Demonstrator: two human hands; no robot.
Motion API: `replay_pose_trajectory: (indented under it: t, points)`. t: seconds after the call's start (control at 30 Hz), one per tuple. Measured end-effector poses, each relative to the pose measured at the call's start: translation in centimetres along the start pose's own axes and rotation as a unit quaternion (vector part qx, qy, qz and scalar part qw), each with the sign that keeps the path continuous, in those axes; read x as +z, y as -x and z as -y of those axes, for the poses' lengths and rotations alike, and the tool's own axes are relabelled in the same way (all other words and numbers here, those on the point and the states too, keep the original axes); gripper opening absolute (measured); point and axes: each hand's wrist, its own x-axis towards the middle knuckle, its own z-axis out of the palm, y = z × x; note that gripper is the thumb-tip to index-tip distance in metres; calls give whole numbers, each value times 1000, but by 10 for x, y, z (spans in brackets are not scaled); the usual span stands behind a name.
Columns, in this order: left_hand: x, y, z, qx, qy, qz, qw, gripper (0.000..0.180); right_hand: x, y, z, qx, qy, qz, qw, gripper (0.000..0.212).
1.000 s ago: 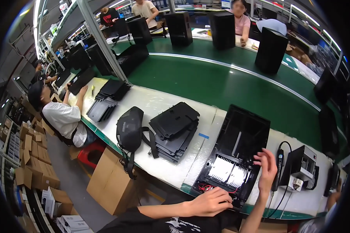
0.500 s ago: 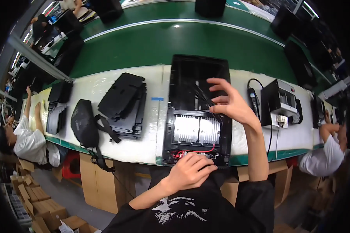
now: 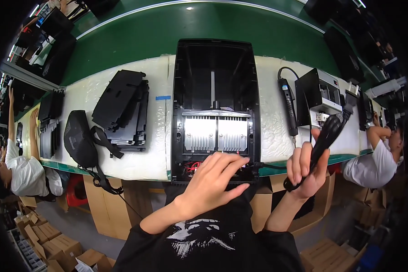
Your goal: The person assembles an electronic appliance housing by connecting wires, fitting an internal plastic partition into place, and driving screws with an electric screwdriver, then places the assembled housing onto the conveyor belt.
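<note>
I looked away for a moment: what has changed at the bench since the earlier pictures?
The right hand has moved right, from over the open black case to beside it, and now holds up a bundled black cable. The left hand stays at the case's near edge. The stack of black panels and the black bag lie where they were.

A worker wears a plain-woven black shirt (image 3: pixel 254 254) with a ragged white print (image 3: pixel 203 240) of brush-like strokes across the front; the dark sleeves (image 3: pixel 281 248) leave the forearms (image 3: pixel 161 220), left hand (image 3: pixel 216 179) and right hand (image 3: pixel 307 171) bare.
</note>
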Motion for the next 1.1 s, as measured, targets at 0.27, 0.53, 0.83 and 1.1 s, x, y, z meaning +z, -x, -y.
replay_pose_trajectory:
  t: [0.27,0.53,0.83,1.1]
  points:
    - [9,-10,3,34,-1,80,996,26,26,-15,-25,51,-177,164,969,30]
    - [9,-4,7,17,16,76,997,19,-17,13,0,-97,73,19,992,38]
    - [0,-13,5,-106,143,174,969,15,-46,134,-22,357,439,-308,765,45]
    - [2,-19,1,-122,123,190,966,17,-7,93,-27,113,613,-122,772,23]
